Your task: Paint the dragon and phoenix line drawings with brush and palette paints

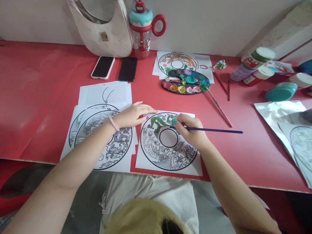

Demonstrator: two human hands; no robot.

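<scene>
A sheet with a printed ring of dragon and phoenix line art [156, 159] lies in front of me, its upper dragon [156, 123] coloured green. My right hand [191, 128] is closed around a blue-handled paintbrush [214, 130], whose tip meets the sheet by the green dragon. My left hand [134, 115] lies flat and open, fingertips on the sheet's upper left edge and the palm over a stack of similar printed sheets [119, 162]. Beyond the sheet rests a black paint palette [175, 87] with several wells of coloured paint.
Behind stand a white handbag [109, 42] and a cup with a red handle [142, 35], near two phones [102, 67]. A red brush [220, 109] leans on the palette. Paint bottles [258, 76] crowd the right back; more sheets [302, 143] lie at the right edge.
</scene>
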